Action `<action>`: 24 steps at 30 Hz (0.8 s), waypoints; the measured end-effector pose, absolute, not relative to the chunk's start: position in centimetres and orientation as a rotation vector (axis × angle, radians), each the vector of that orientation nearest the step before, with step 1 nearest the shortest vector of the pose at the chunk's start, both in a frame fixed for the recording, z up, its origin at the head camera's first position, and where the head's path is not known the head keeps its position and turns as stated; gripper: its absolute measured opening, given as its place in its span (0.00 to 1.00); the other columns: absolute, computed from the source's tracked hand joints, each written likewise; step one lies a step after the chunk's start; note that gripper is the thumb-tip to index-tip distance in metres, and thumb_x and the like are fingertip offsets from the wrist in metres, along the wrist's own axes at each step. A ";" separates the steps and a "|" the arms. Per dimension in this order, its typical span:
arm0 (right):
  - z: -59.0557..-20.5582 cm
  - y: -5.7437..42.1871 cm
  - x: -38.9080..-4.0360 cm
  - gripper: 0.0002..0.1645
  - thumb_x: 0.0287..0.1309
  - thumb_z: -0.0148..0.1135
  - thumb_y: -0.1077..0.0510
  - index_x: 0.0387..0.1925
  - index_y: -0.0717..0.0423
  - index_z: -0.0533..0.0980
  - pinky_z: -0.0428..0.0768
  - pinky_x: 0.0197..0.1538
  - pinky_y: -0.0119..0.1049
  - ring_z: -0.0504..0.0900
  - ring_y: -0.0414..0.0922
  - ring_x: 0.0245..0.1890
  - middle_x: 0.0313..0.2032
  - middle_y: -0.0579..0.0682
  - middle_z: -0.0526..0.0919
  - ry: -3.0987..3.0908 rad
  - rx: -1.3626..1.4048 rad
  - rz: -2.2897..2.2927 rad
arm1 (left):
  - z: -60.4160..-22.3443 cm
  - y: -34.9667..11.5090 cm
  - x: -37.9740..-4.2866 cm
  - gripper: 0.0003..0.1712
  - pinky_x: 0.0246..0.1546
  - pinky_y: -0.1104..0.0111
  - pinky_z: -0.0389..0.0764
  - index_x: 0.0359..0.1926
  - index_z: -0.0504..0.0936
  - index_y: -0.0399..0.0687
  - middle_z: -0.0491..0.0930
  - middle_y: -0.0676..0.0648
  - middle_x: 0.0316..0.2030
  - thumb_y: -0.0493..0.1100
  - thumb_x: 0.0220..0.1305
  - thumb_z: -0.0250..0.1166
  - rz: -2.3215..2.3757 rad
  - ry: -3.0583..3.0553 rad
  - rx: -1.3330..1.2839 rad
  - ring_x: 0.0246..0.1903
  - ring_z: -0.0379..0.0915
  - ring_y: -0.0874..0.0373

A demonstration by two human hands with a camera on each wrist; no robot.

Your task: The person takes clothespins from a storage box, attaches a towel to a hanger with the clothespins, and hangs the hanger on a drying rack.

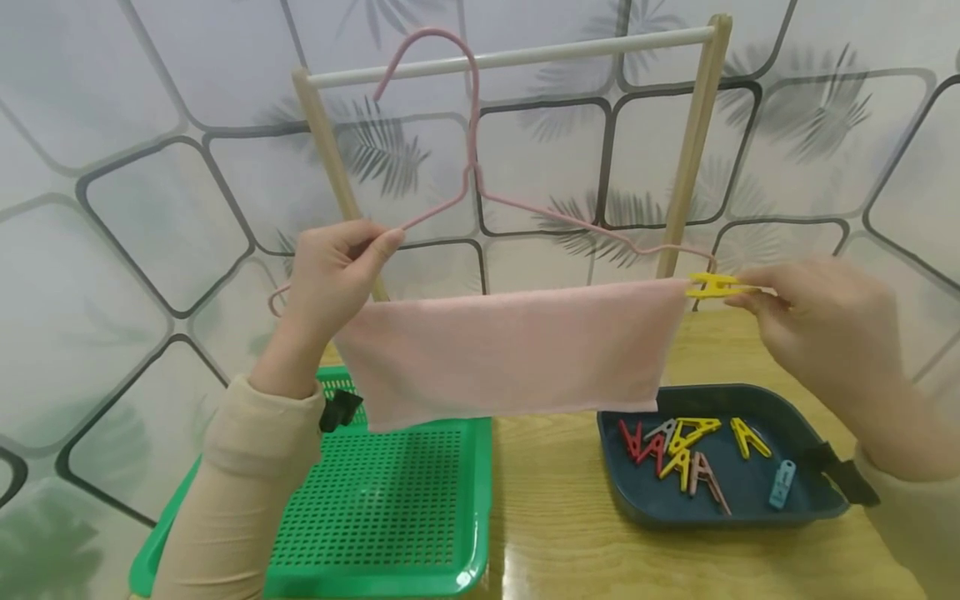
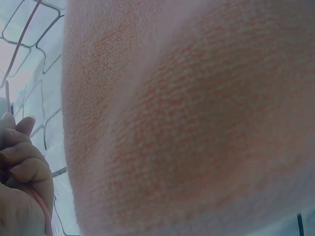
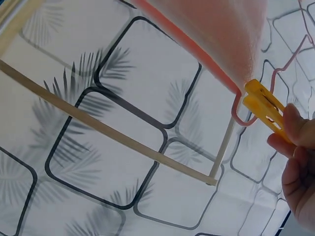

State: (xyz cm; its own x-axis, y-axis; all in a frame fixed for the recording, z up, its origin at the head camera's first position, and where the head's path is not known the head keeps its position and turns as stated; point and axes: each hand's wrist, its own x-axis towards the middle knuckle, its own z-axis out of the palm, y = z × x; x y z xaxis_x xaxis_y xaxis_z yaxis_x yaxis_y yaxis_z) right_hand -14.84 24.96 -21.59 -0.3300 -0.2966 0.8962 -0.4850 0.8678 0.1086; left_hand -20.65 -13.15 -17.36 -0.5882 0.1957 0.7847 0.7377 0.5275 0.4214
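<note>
My left hand (image 1: 337, 275) grips the left arm of a pink hanger (image 1: 558, 215) in the head view; its curled fingers also show in the left wrist view (image 2: 22, 182). A pink towel (image 1: 510, 350) hangs folded over the hanger's lower bar and fills most of the left wrist view. Between thumb and fingers, my right hand (image 1: 832, 325) pinches a yellow clothespin (image 1: 716, 285). In the right wrist view the clothespin's (image 3: 266, 108) jaws meet the towel's upper right corner, beside the hanger's curved end. Whether they bite the cloth firmly is hard to tell.
A wooden rack with a white rod (image 1: 592, 52) stands behind the hanger. Below left lies a green perforated basket (image 1: 480, 533). At lower right, a dark blue tray (image 1: 630, 508) holds several red, yellow, pink, grey and blue clothespins. All stand on a wood-grain table (image 1: 555, 550).
</note>
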 end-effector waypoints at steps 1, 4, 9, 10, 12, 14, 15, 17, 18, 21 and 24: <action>-21.3 24.9 -14.9 0.33 0.61 0.45 0.42 0.25 0.68 0.79 0.62 0.16 0.38 0.68 0.49 0.12 0.17 0.58 0.77 -1.958 0.602 0.175 | -17.4 -13.2 -20.7 0.10 0.13 0.75 0.55 0.21 0.81 0.34 0.68 0.47 0.09 0.35 0.55 0.62 -1.007 -2.078 -0.757 0.09 0.50 0.66; -20.8 24.8 -14.9 0.19 0.55 0.55 0.53 0.24 0.67 0.78 0.65 0.15 0.43 0.71 0.52 0.13 0.17 0.58 0.77 -1.974 0.663 0.114 | -17.4 -13.2 -20.7 0.09 0.12 0.75 0.55 0.21 0.81 0.34 0.68 0.47 0.09 0.35 0.55 0.62 -1.003 -2.077 -0.756 0.09 0.50 0.66; -20.5 24.4 -15.4 0.22 0.59 0.47 0.53 0.21 0.66 0.75 0.64 0.12 0.44 0.69 0.52 0.12 0.14 0.56 0.74 -1.929 0.724 0.066 | -17.5 -13.2 -20.8 0.09 0.12 0.75 0.55 0.21 0.81 0.34 0.69 0.48 0.10 0.35 0.54 0.63 -0.975 -2.065 -0.776 0.09 0.50 0.65; -20.4 24.4 -15.4 0.23 0.60 0.45 0.52 0.21 0.66 0.75 0.64 0.12 0.44 0.68 0.52 0.12 0.14 0.56 0.74 -1.921 0.735 0.071 | -17.5 -13.2 -20.8 0.09 0.13 0.75 0.55 0.21 0.81 0.34 0.69 0.48 0.10 0.35 0.54 0.63 -0.968 -2.060 -0.787 0.09 0.51 0.65; -20.5 24.3 -15.5 0.25 0.62 0.43 0.51 0.21 0.65 0.74 0.64 0.12 0.45 0.67 0.52 0.11 0.13 0.56 0.73 -1.923 0.743 0.079 | -17.5 -13.2 -20.8 0.09 0.13 0.75 0.56 0.21 0.81 0.33 0.70 0.48 0.11 0.34 0.54 0.62 -0.965 -2.049 -0.810 0.09 0.51 0.65; -20.4 24.3 -15.6 0.14 0.55 0.53 0.58 0.21 0.66 0.74 0.64 0.12 0.45 0.67 0.52 0.11 0.13 0.56 0.72 -1.941 0.752 0.080 | -17.5 -13.2 -20.8 0.08 0.13 0.75 0.56 0.22 0.81 0.33 0.70 0.48 0.11 0.34 0.54 0.62 -0.968 -2.036 -0.842 0.09 0.51 0.64; -20.3 24.3 -15.6 0.09 0.50 0.57 0.62 0.21 0.66 0.74 0.64 0.12 0.45 0.67 0.51 0.11 0.13 0.56 0.72 -1.953 0.756 0.076 | -17.5 -13.2 -20.7 0.08 0.12 0.75 0.56 0.22 0.81 0.33 0.70 0.48 0.10 0.33 0.54 0.62 -0.974 -2.027 -0.860 0.09 0.52 0.64; -20.2 24.3 -15.6 0.05 0.39 0.63 0.68 0.21 0.66 0.74 0.64 0.12 0.45 0.67 0.51 0.10 0.12 0.56 0.71 -1.983 0.755 0.065 | -17.6 -13.1 -20.6 0.07 0.12 0.75 0.55 0.21 0.81 0.32 0.69 0.49 0.10 0.31 0.53 0.62 -0.984 -2.007 -0.896 0.09 0.52 0.64; -20.2 24.2 -15.6 0.07 0.34 0.65 0.70 0.21 0.67 0.74 0.64 0.12 0.44 0.67 0.51 0.10 0.12 0.55 0.71 -2.001 0.751 0.053 | -17.6 -13.1 -20.5 0.07 0.12 0.75 0.55 0.21 0.81 0.32 0.68 0.49 0.10 0.31 0.53 0.63 -0.988 -1.995 -0.917 0.09 0.52 0.64; -20.0 24.2 -15.6 0.12 0.26 0.69 0.72 0.20 0.67 0.75 0.64 0.11 0.43 0.67 0.50 0.10 0.12 0.55 0.72 -2.052 0.739 0.027 | -17.5 -13.0 -20.3 0.06 0.12 0.75 0.55 0.20 0.80 0.31 0.68 0.49 0.10 0.28 0.50 0.63 -0.992 -1.957 -0.964 0.10 0.52 0.64; -19.9 24.1 -15.7 0.13 0.25 0.70 0.71 0.20 0.67 0.75 0.65 0.11 0.42 0.67 0.49 0.10 0.12 0.55 0.72 -2.083 0.732 0.026 | -17.5 -13.0 -20.2 0.05 0.13 0.75 0.55 0.19 0.79 0.30 0.68 0.48 0.11 0.26 0.48 0.64 -0.977 -1.924 -0.997 0.10 0.52 0.64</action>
State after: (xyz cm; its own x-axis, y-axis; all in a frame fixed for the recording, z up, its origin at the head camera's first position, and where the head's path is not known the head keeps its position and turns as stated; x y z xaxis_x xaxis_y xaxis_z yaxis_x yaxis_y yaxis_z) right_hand -15.66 24.12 -19.95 -0.4198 -0.4893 0.7644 -0.5082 0.8245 0.2487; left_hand -20.23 -13.04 -17.54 -0.4187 0.2998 0.8572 0.8691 0.4060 0.2825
